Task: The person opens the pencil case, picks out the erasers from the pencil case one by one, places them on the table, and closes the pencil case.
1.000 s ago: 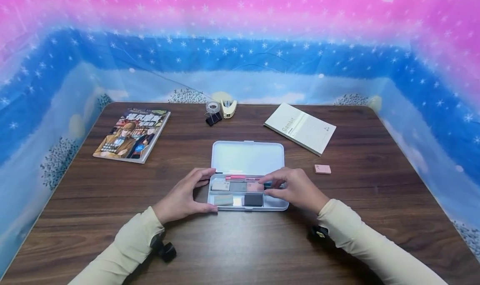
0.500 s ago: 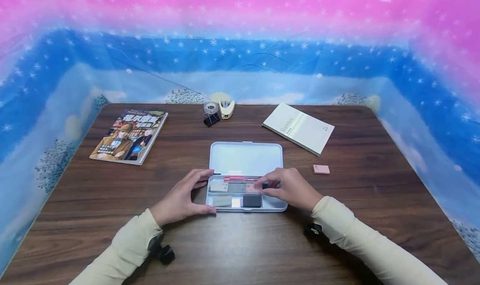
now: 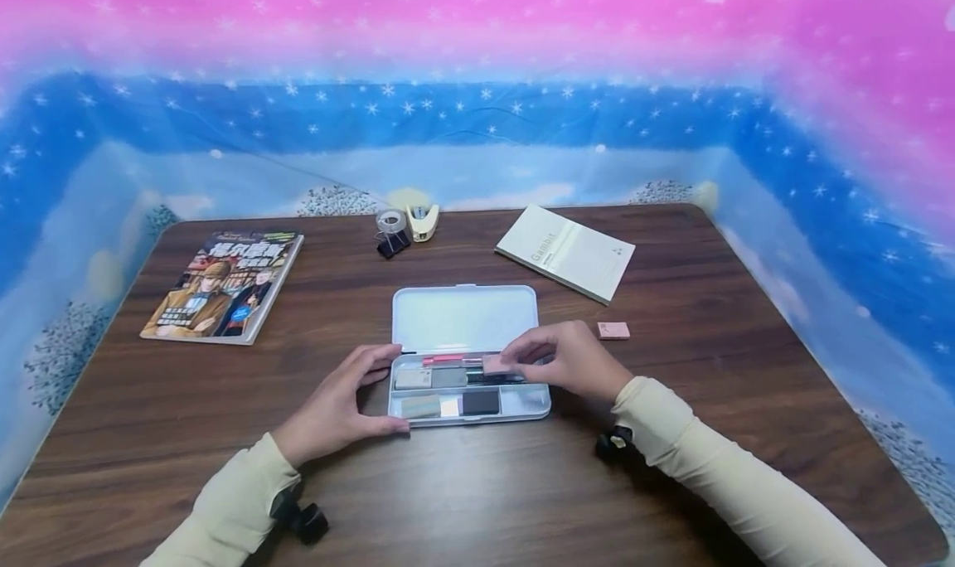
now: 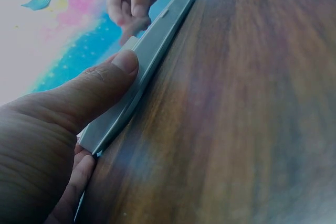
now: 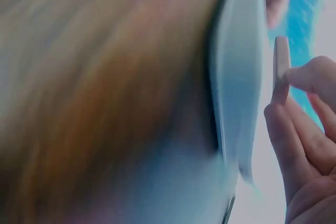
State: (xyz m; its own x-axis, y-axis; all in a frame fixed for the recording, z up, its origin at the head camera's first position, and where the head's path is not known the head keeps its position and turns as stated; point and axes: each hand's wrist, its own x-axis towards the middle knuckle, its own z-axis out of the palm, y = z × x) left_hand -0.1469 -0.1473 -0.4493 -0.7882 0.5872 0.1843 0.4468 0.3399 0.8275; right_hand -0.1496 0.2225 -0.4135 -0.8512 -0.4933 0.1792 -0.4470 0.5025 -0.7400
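On wood table [image 3: 671, 434], left hand [image 3: 339, 401] grips open case [image 3: 466, 318] of erasers; right hand [image 3: 570, 360] pinches pink eraser [image 3: 496, 364].

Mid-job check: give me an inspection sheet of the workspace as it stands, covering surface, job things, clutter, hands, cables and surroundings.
Surface: dark wood-grain table.
Job's things: clear plastic case lies open, lid flat behind the tray; erasers and a pink pen inside; pink eraser lifted just above the tray.
Clutter: comic book, notebook, loose pink eraser, tape roll, binder clip, stapler.
Hands: left hand steadies the tray's left end; right hand pinches the pink eraser.
Cables: nothing seen.
Surroundings: blue and pink starry backdrop.
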